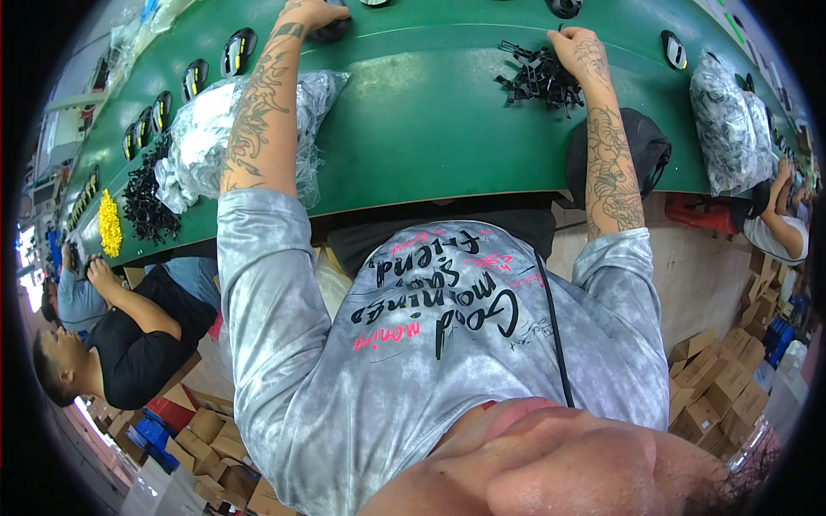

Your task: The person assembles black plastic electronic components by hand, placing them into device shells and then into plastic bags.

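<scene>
My left hand [311, 12] reaches to the far edge of the picture, its fingers closed round a dark rounded part [332, 31]. Only a piece of that part shows beyond the fingers. At the right, my right hand [580, 50] is pinched at the edge of a pile of small black plastic parts [540, 79]. A thin dark tip of one black part sticks out above its fingertips. Past that hand, a black oval part [564, 7] is cut off by the top edge. Under my left forearm lies a clear plastic bag [206, 129] of wrapped pieces.
Along the green table [413, 129] stand several black oval parts [238, 52] with silver and yellow markings. Yellow pieces [109, 224] and black pieces [151, 193] are heaped at left. A black mesh cap [647, 150] and another bag [727, 125] sit right. A co-worker [129, 344] works at left.
</scene>
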`<state>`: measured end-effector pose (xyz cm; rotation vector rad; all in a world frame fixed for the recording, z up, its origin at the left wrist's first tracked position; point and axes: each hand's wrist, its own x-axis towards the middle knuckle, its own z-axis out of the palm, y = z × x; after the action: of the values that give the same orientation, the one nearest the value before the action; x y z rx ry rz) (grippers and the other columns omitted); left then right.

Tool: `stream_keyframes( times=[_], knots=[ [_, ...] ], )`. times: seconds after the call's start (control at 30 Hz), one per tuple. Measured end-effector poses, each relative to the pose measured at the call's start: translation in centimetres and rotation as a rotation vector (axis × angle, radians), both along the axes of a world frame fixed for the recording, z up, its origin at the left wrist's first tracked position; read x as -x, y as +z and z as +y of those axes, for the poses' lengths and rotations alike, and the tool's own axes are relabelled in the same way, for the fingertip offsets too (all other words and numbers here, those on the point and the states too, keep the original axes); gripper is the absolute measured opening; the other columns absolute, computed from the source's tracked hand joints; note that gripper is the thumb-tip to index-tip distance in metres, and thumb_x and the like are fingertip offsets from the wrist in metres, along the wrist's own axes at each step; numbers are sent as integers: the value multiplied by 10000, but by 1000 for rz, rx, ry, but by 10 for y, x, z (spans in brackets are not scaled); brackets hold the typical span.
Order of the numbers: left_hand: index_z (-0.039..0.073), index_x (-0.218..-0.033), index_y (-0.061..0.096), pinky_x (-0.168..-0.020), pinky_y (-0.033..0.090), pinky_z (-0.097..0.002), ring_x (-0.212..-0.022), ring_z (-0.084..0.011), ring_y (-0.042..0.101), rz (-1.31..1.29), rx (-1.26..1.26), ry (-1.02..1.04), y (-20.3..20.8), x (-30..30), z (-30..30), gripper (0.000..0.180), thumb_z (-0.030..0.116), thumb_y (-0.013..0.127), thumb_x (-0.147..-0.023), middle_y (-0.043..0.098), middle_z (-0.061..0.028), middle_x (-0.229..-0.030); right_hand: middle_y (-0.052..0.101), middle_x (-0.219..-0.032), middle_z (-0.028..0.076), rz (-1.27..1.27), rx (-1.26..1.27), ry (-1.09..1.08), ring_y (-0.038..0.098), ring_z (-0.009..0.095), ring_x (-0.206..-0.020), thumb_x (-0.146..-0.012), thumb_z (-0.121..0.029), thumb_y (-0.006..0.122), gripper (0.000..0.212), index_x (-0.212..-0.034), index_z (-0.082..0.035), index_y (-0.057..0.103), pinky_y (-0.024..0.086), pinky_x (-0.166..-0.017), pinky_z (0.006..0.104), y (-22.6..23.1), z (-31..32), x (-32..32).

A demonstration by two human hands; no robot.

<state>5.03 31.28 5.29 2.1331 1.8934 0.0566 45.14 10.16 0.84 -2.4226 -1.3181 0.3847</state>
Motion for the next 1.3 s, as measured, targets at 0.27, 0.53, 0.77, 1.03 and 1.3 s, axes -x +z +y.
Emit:
stream_keyframes(
  times=[0.27,0.53,0.77,1.03,1.3],
  knots=[
    [-74,-1247,635,-951,565,-433,-1130,-385,687,-313,-85,63,-27,11,7,747,371,860,-691,684,-294,-1217,654,-1072,48,709,-521,89,588,179,-903,-1086,-295,506,338,-1237,-86,725,496,-814,338,17,-18,-32],
    [-86,-1064,700,-628,563,-326,-669,-182,695,-893,-75,-24,40,12,-83,301,134,712,-859,739,-141,-818,728,-1023,176,1159,-486,409,713,221,-924,-1020,-181,621,450,-1366,74,488,552,-746,288,88,-85,77],
    [-55,-1299,513,-780,616,-325,-928,-177,700,-1596,371,6,19,-14,-235,345,31,630,-986,699,-122,-1074,701,-855,23,911,-210,652,639,82,-733,-971,-181,698,193,-1050,-15,758,511,-689,233,115,-98,172],
    [-52,-1534,370,-1013,601,-444,-1166,-285,664,-1628,423,-108,29,-15,-274,585,-80,498,-964,583,-189,-1316,593,-937,17,905,-445,679,568,70,-808,-978,-122,691,232,-1166,-12,613,496,-738,237,96,-89,177],
    [-67,-1502,415,-1009,603,-445,-1173,-274,655,-1693,445,-186,32,-18,-279,553,-92,478,-953,579,-197,-1337,588,-917,18,774,-450,663,560,81,-775,-951,-116,717,280,-1143,-15,540,494,-719,247,103,-94,179]
  ],
)
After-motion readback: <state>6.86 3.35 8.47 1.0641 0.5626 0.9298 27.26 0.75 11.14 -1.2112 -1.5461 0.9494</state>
